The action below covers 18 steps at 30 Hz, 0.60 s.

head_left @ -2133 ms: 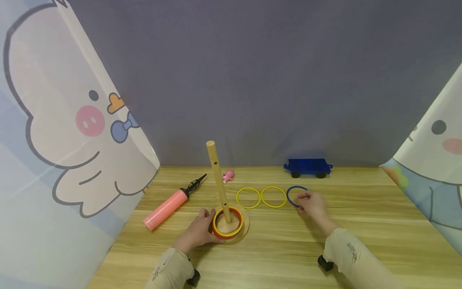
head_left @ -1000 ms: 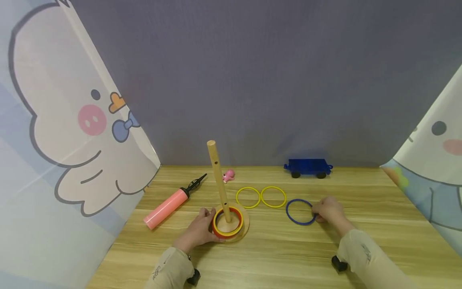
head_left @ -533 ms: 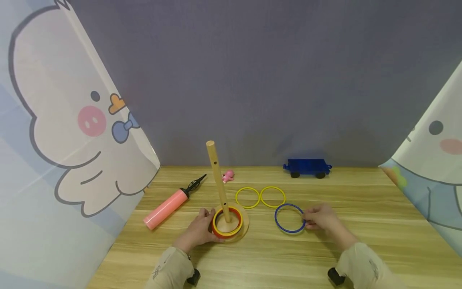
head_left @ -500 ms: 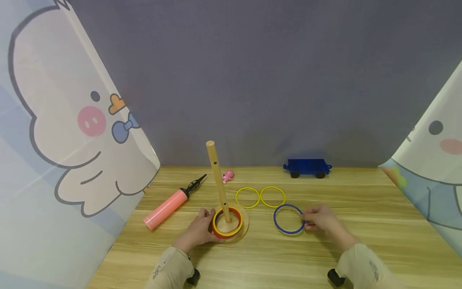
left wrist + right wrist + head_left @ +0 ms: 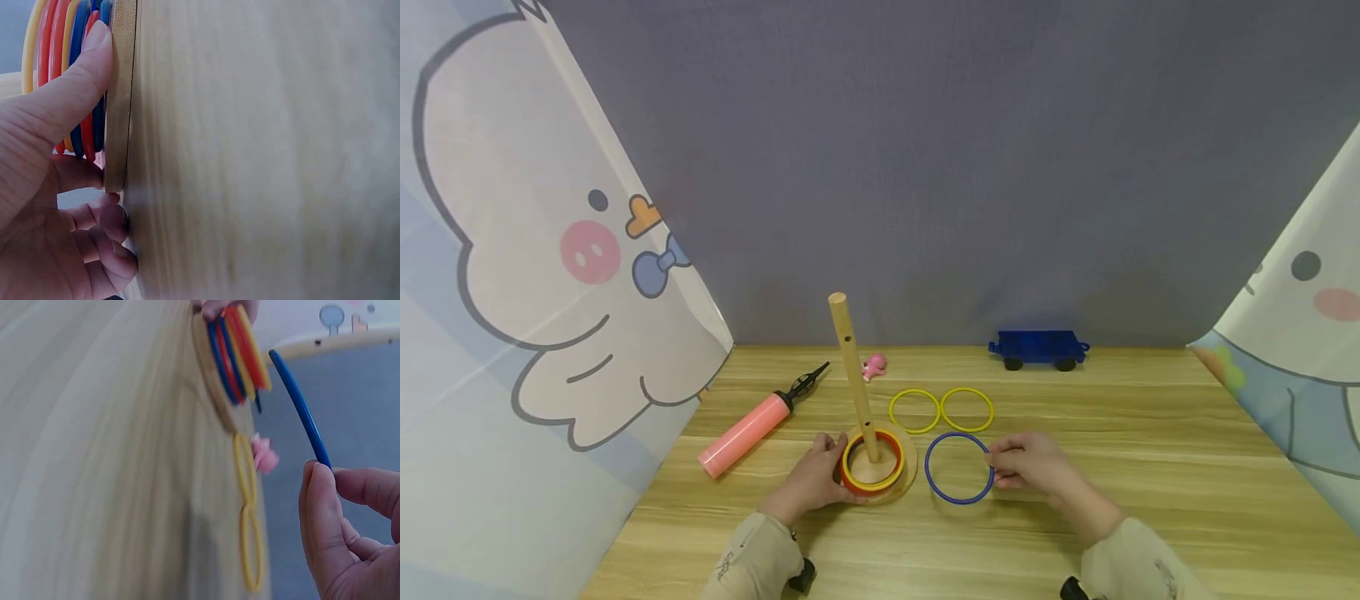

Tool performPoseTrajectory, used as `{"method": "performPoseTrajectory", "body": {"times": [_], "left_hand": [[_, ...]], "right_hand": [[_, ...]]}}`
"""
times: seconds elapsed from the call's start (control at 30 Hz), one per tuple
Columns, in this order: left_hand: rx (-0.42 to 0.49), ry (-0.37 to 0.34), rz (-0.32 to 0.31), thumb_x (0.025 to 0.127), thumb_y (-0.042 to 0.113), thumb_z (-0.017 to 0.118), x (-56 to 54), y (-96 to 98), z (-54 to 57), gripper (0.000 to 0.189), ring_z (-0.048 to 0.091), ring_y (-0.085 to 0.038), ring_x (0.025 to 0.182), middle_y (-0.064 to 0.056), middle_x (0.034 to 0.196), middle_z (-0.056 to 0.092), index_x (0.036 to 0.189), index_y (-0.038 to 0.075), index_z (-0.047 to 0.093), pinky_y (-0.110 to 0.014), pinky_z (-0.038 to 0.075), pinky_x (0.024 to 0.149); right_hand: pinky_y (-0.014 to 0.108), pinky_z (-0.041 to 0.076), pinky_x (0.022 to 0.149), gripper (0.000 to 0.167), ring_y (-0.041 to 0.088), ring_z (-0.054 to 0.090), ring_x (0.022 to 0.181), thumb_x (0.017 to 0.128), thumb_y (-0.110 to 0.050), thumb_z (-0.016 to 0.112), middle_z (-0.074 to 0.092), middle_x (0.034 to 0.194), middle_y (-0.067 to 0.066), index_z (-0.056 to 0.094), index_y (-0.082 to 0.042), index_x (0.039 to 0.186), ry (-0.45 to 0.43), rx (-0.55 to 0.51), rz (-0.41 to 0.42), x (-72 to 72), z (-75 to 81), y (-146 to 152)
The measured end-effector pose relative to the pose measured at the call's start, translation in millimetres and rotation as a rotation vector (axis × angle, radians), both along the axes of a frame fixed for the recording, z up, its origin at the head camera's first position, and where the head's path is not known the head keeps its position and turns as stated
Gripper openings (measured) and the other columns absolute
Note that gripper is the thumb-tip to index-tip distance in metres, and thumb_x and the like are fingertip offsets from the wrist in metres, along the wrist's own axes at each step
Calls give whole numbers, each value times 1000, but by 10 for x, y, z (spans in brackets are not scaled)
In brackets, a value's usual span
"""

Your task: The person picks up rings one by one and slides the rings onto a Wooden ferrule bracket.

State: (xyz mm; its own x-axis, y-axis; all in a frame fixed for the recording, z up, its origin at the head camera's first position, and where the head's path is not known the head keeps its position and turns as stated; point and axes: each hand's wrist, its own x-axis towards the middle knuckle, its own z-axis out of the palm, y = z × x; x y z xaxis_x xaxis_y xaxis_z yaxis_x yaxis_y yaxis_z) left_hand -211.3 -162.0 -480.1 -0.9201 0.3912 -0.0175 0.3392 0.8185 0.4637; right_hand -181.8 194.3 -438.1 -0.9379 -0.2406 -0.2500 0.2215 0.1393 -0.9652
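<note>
A wooden peg (image 5: 853, 383) stands on a round wooden base (image 5: 912, 468), with a stack of red, yellow and blue rings (image 5: 57, 44) around its foot. My left hand (image 5: 811, 481) grips the left side of the stack and base, thumb on one side and fingers curled on the other. Between thumb and fingertips, my right hand (image 5: 1033, 468) pinches a single blue ring (image 5: 958, 502). That ring is raised off the table, just right of the base, and apart from the peg. The right wrist view shows it edge-on, tilted.
Two yellow rings (image 5: 967, 388) lie side by side behind the blue ring. A pink hand pump (image 5: 747, 433) lies at left, a small pink figure (image 5: 875, 365) behind the peg. A blue toy wagon (image 5: 1038, 347) stands at the back right, by the grey backdrop (image 5: 925, 167).
My right hand has taken the blue ring from beside the yellow rings, drawn it nearer, lifted it and carried it left towards the peg. The left hand has stayed put.
</note>
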Motion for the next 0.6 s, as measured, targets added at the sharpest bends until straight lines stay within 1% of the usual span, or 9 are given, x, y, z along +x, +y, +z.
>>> {"method": "performPoseTrajectory", "body": {"times": [0.13,0.33,0.47,0.6], "left_hand": [[-3,6,-4,63,45,90,7,2,4,111,44,-21,88,-9,103,39,144,-11,38,-40,42,80],[-11,6,-3,64,45,90,18,0,6,111,46,-23,91,-11,104,40,144,-12,38,-42,43,84],[-9,8,-6,64,44,90,26,1,17,110,47,-25,94,-13,107,41,144,-12,38,-45,43,86],[-8,15,-7,64,44,90,31,4,29,111,47,-24,92,-12,105,41,144,-12,38,-43,43,84]], "right_hand": [[29,56,65,27,15,64,69,92,-5,64,65,81,8,58,15,110,24,-37,43,-13,124,-160],[31,56,67,29,17,65,72,92,-7,66,66,84,10,59,16,109,76,-20,82,-52,299,-406],[29,55,67,27,17,64,71,92,-8,66,65,84,9,60,13,108,84,-23,91,-72,420,-555],[30,55,67,25,17,63,70,92,-7,67,65,82,9,61,12,108,99,-39,99,-93,584,-691]]}}
